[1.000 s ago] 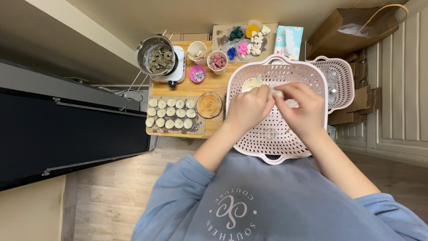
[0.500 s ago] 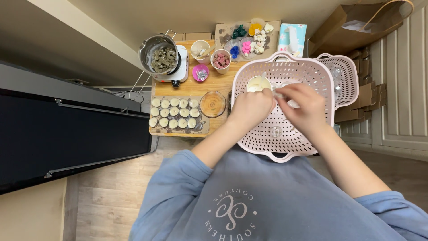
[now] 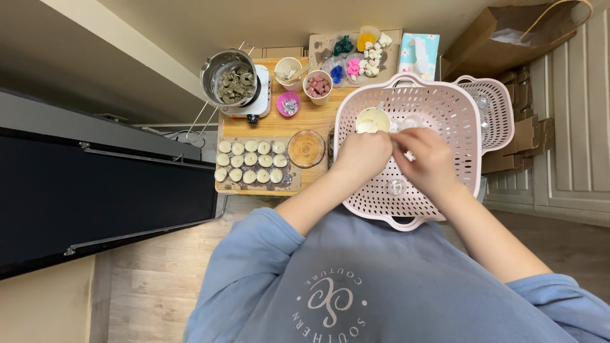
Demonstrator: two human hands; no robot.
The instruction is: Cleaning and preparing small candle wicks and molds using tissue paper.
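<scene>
The basket (image 3: 445,108) under the hands is pink perforated plastic, matt, and so is the second basket (image 3: 499,108) at its 3 o'clock. The table (image 3: 311,117) is pale, smooth wood with visible grain. At 10 o'clock the pot (image 3: 229,76) is shiny metal holding dull, rough brown lumps. The bag (image 3: 502,38) at 1 o'clock is matt brown paper. The sleeves (image 3: 248,267) are soft blue cloth.
</scene>
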